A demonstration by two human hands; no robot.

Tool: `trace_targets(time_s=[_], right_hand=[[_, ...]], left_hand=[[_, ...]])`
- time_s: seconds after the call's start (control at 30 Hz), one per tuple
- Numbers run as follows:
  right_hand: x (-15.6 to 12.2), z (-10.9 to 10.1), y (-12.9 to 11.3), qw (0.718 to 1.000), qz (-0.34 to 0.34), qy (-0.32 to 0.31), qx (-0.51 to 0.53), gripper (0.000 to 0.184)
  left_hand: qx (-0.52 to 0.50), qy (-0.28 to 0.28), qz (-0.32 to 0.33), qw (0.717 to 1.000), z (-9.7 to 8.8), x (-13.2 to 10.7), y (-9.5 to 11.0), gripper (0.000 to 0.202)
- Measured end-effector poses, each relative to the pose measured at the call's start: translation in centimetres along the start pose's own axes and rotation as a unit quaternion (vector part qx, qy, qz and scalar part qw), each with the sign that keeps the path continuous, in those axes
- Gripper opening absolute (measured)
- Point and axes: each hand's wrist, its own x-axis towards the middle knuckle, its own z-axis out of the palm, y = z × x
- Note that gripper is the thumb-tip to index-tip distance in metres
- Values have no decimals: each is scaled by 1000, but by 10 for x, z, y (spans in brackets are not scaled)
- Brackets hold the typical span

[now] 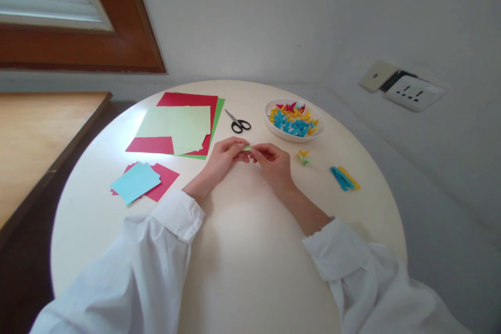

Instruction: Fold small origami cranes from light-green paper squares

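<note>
Here we hold a small green paper piece point(247, 148) between our two hands, above the round white table point(250, 261). Our left hand point(225, 156) pinches its left end with the fingertips curled in, and our right hand point(274, 163) grips the other end in the same way, so both hands are closed on it and meet at the paper. How the piece is folded is too small to tell.

Just beyond our left hand's fingertips lie black-handled scissors point(238, 122). Further out to the left of that hand sits a stack of red, pale green and green sheets point(176, 125), and nearer to us on that side a light blue sheet point(135, 181) rests on a red sheet point(166, 180).

Beyond our right hand stands a white bowl point(274, 128) filled with folded paper shapes point(295, 119) in blue, yellow and red. Just to the right of that hand lies one yellow-and-green folded shape point(303, 157), and further right a few blue and yellow strips point(344, 178).
</note>
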Motion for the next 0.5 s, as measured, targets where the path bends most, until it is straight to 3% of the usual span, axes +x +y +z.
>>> trace_targets(time_s=[0.5], right_hand=[[2,0,4,999,4,5,51,13]], left_hand=[[44,42,28,998,-1,0,-6,25]])
